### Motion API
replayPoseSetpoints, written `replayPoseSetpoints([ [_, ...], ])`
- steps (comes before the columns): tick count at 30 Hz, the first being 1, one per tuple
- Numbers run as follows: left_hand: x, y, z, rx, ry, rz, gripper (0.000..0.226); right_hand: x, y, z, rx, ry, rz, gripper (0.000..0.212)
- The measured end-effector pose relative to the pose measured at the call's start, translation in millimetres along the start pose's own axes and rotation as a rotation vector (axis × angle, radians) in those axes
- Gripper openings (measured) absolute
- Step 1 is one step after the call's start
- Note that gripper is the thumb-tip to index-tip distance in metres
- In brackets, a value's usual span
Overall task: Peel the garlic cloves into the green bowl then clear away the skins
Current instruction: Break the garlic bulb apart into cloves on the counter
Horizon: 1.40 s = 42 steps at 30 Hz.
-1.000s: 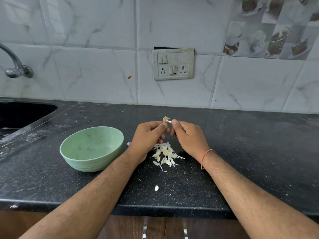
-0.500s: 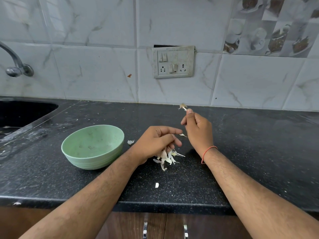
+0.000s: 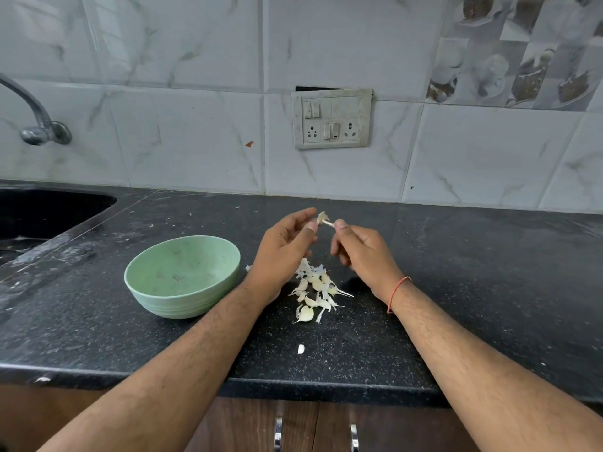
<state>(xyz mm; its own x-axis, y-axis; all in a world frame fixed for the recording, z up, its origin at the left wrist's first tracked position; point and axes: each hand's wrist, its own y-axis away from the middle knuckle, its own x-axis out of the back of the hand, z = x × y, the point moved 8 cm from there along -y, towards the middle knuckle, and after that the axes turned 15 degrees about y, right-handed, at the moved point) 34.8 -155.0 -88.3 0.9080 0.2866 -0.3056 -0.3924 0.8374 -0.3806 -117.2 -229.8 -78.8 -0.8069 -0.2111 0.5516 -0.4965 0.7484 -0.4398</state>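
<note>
Pale papery garlic clove sits pinched between my left hand and right hand, each grip closed on one end, above the skin pile so scraps drop together; the green plastic bowl waits just left on the black speckled counter.

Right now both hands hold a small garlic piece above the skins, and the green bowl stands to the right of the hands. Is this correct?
Not quite. In the head view the green bowl stands left of the hands. The left hand and right hand do hold the garlic piece above the skins.
</note>
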Motion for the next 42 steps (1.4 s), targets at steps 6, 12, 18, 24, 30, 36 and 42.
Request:
replayPoseSetpoints([
  [6, -3.1, -0.2, 1.6, -0.049, -0.052, -0.024, 0.024, -5.1, 0.4, -2.8, 0.013, -0.002, -0.056, 0.06],
  [12, 5.5, -3.2, 1.9, -0.085, -0.072, 0.065, 0.018, -3.7, -4.3, 2.8, 0.013, -0.048, -0.001, 0.043],
  [18, 26.9, -6.1, 6.9, -0.158, -0.11, 0.243, 0.017, 20.4, -8.7, 15.8, -0.056, -0.063, 0.242, 0.021],
  [24, 27.1, -6.9, 6.6, -0.164, -0.095, 0.232, 0.015, 20.2, -7.1, 7.7, 0.034, 0.053, 0.241, 0.003],
  [30, 26.2, -7.9, 4.5, -0.145, -0.097, 0.218, 0.015, 10.3, -3.0, -2.0, 0.137, 0.149, 0.164, 0.003],
  [36, 25.1, -9.2, -1.0, -0.113, -0.143, 0.224, 0.032, 16.2, -8.9, 9.7, 0.071, 0.25, 0.224, 0.005],
  [42, 34.6, -9.0, -1.5, -0.084, -0.126, 0.331, 0.033, 13.5, -20.5, 26.2, -0.005, 0.594, 0.125, 0.013],
])
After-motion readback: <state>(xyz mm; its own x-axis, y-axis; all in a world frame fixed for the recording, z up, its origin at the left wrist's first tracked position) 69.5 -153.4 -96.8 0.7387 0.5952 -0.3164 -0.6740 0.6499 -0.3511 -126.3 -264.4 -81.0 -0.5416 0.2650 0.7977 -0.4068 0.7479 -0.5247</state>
